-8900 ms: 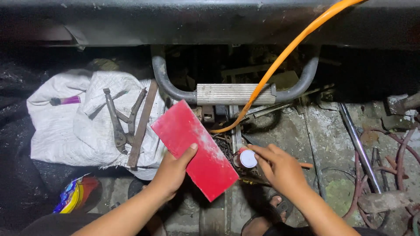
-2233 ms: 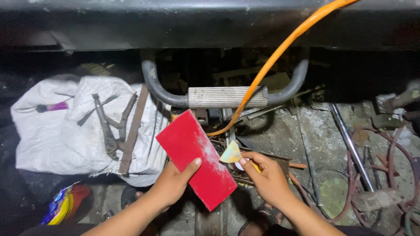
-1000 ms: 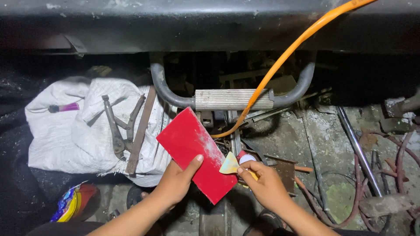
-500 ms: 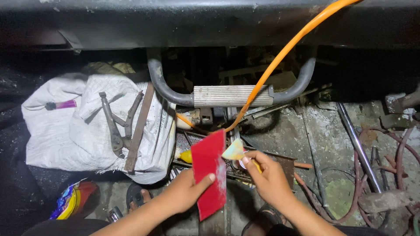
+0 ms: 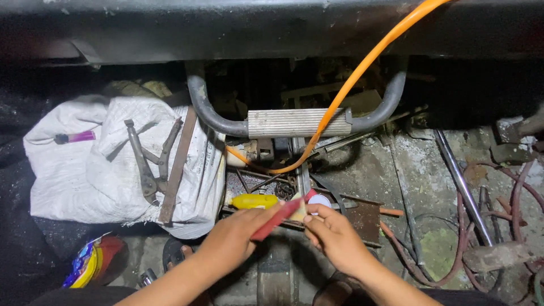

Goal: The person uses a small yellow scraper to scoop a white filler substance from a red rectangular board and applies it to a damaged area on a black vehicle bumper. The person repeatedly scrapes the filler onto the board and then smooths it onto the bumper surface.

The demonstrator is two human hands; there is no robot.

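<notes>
My left hand point(image 5: 235, 241) grips a flat red card-like sheet point(image 5: 277, 219), now turned edge-on so only a thin red strip shows. My right hand point(image 5: 334, 238) is just right of it, fingers pinched on a small pale scrap point(image 5: 298, 211) at the sheet's upper end. A small round white-capped container point(image 5: 320, 200) sits right above my right fingers; whether the hand touches it is unclear. A yellow-handled tool point(image 5: 254, 201) lies just above my left hand.
A white sack point(image 5: 96, 175) at left carries pliers point(image 5: 148, 164) and a flat rusty bar point(image 5: 177, 167). A grey U-shaped step bar point(image 5: 294, 122) and an orange hose point(image 5: 362, 68) cross the middle. Metal rods, wires and scrap lie at right point(image 5: 464, 187). A colourful wrapper point(image 5: 85, 263) lies lower left.
The red sheet has swung from facing the camera to edge-on. Both hands have come closer together over the tool tray, the right still pinching the pale scrap.
</notes>
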